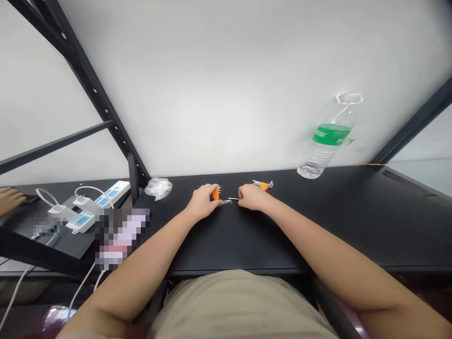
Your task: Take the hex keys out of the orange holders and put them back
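My left hand (204,202) is closed around an orange hex key holder (215,193), pinched between thumb and fingers. Several silver hex keys (225,202) stick out from it to the right. Just across from it, my right hand (250,196) pinches a single thin hex key (233,198), whose shaft points left toward the holder. Part of that key is hidden by the fingers. Behind the right hand lies a second hex key set (264,185) with an orange holder and silver keys.
A crumpled clear plastic bag (158,188) lies left on the black table (226,245). A large water bottle (326,139) stands at back right by the white wall. Power strips (84,220) with white cables and another person's hand (10,200) are at far left, beyond a black metal frame (95,92).
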A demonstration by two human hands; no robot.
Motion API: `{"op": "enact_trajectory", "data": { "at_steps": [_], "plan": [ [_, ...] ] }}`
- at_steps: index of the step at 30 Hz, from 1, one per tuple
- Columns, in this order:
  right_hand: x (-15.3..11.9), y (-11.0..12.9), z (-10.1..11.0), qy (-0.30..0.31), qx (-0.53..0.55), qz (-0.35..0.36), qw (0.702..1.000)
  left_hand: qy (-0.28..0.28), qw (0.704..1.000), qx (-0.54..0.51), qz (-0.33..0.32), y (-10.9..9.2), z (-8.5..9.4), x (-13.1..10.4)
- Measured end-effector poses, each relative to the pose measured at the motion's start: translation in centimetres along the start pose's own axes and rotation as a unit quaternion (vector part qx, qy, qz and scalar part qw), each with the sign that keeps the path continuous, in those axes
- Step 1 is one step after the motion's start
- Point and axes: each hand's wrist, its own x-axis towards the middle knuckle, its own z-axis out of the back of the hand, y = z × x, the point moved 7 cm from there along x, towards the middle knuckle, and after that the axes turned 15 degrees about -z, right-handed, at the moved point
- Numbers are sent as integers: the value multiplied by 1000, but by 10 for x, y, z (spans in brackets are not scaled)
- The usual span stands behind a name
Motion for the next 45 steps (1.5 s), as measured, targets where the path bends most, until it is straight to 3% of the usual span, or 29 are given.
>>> {"op": "enact_trajectory", "data": {
  "at_steps": [3, 8, 18, 25, 31, 38, 45],
  "plan": [
    [-6, 2, 5, 13, 10, 15, 1000, -2, 1000, -7, 0, 0, -1, -1],
    [-21, 20, 19, 24, 77, 123, 989, -10, 1000, -18, -3, 0, -2, -1],
    [-32, 37, 31, -44, 150, 219, 963, -19, 999, -39, -32, -7, 4, 0],
    [-52, 60, 33, -77, 150, 269, 948, 10, 997, -21, -69, -29, 4, 2],
    [-35, 46, 26, -82, 166, 194, 963, -17, 1000, -16, -19, -16, 6, 2],
    [-10, 24, 6, -8, 108, 158, 981, -57, 997, -40, 31, -3, 9, -2],
    [0, 17, 3, 3, 36, 81, 996, -66, 996, -63, 24, -3, 7, -2]
  ]
}}
